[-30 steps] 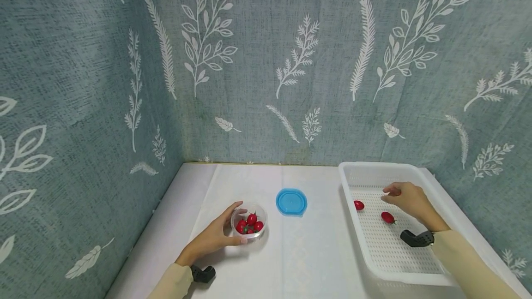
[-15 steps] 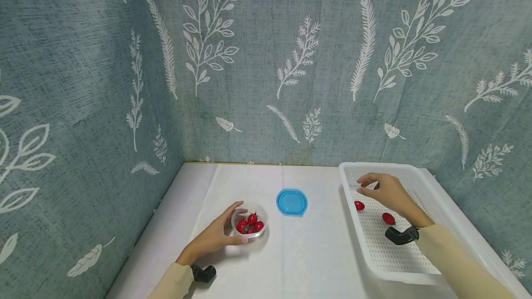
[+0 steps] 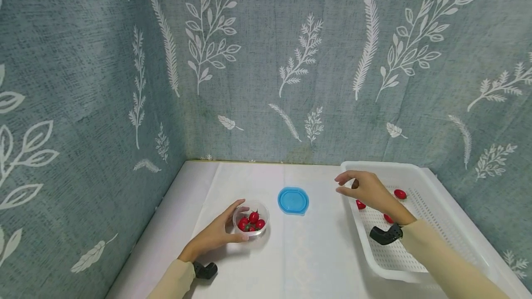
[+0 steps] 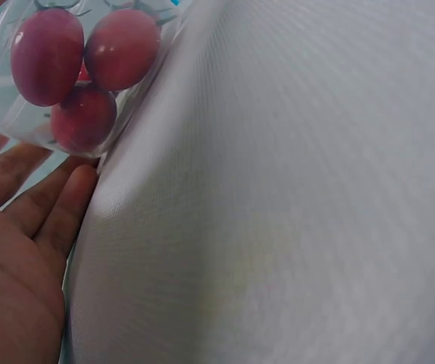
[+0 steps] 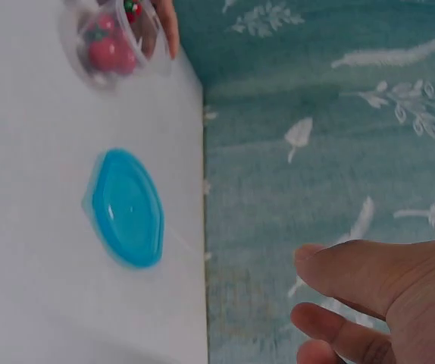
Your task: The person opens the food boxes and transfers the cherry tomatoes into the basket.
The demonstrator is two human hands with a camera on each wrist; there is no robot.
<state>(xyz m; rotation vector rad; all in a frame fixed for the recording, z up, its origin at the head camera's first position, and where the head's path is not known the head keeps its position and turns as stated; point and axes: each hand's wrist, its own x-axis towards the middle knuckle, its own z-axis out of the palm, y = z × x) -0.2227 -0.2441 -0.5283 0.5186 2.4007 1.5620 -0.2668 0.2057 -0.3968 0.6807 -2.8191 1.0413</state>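
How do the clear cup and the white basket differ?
The clear cup is small and round; the white basket is far larger and roughly rectangular. The cup's tomatoes bunch together; the basket's visible ones lie apart. Both hold red tomatoes.

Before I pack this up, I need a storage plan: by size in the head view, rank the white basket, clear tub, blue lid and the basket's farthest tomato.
1. White basket
2. Clear tub and blue lid, unranked: the tub looks slightly bigger but sits nearer the camera
3. Farthest tomato
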